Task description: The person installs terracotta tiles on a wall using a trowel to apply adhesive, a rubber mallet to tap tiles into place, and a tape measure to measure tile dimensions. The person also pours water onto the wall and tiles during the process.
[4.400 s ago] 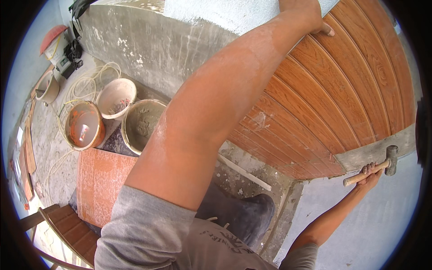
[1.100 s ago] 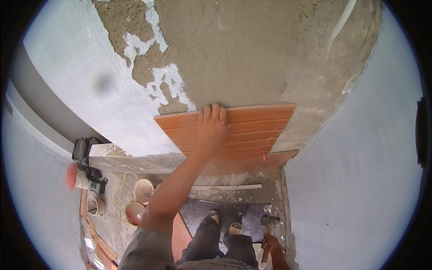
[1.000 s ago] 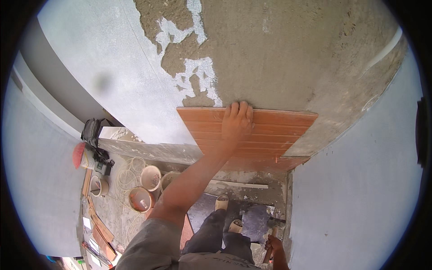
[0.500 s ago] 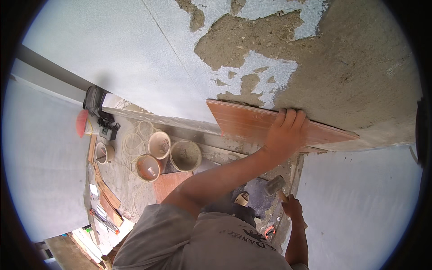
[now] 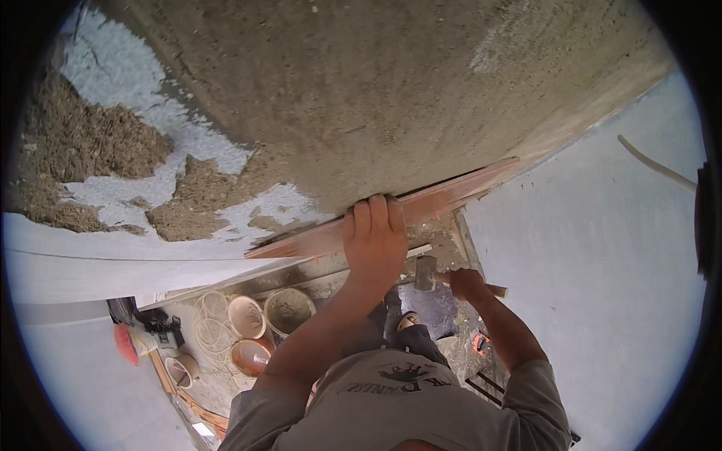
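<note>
A reddish-brown tile [image 5: 455,189] stands against the bare plaster wall in front of me. My left hand [image 5: 376,244] is closed over its upper edge, fingertips hooked on top and the palm on the front face. My right hand [image 5: 468,285] grips the wooden handle of a mallet [image 5: 426,273]. The mallet's dark, blocky head points left, below the tile and apart from it. The thumb of my left hand is mostly hidden.
Several round buckets [image 5: 289,312] stand on the floor to the left, near a coiled pale hose [image 5: 211,325]. A power tool [image 5: 167,335] lies by the left wall. White patches [image 5: 120,71] cover part of the front wall. A pale wall [image 5: 579,255] rises on the right.
The view has swung to the right, showing more bare plaster. My right hand has raised the mallet closer to the tile, its head now pointing left. My left hand stays on the tile's upper edge.
</note>
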Motion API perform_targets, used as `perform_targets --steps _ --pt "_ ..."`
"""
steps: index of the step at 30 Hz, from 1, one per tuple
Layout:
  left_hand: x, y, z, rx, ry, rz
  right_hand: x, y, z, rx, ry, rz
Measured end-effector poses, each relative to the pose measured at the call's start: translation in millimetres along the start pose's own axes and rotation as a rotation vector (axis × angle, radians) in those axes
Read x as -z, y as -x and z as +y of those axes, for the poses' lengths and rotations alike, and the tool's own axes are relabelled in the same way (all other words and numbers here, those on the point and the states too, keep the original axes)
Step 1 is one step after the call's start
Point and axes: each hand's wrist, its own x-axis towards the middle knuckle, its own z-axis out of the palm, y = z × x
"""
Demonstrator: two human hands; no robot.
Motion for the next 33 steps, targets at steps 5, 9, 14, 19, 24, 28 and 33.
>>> perform_targets --steps 5,9,14,19,24,28,33 --pt "-5.6 -0.9 -1.2 -0.058 -0.062 0.023 21.0 -0.1 0.1 0.032 0.033 0.069" --pt "0.8 -4.2 2.3 -0.069 -0.02 0.022 30.6 -9.6 2.6 0.101 0.168 0.105" --pt "-1.2 -2.5 1.0 -0.071 -0.024 0.02 44.1 -57.2 9.6 0.092 0.262 0.131" --pt "1.1 -1.9 1.1 -0.06 -0.076 -0.008 64.2 -97.8 22.7 -0.047 0.215 0.239" --pt "-2.1 -1.8 1.8 -0.073 -0.08 -0.011 -29.4 -70.0 31.2 -0.138 -0.245 0.114" --pt "0.8 -3.1 1.3 -0.065 -0.087 -0.017 -110.0 -26.8 0.9 -0.327 -2.057 0.037" --pt "0.3 -1.8 3.5 -0.089 -0.08 -0.021 -132.2 -85.8 -43.2 -0.578 -2.927 0.248"
